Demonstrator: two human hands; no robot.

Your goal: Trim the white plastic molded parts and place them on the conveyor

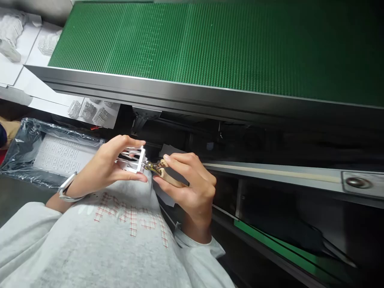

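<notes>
My left hand (112, 160) is closed around a white plastic part (140, 161), a small frame with thin prongs pointing back toward the palm. In my right hand (192, 180) is a pair of nippers (153, 166) with pale handles, held between thumb and fingers. The jaws of the nippers touch the right side of the white part; what lies between them is too small to make out. Both hands are in front of my body, below the conveyor edge.
A green ribbed conveyor belt (180, 44) with a metal side rail (168, 90) runs across the top. At left, a bin lined with dark plastic (18, 148) holds white parts (60, 154). Stacks of white parts (87, 110) rest on white sheets. A metal bar (285, 174) stretches to the right.
</notes>
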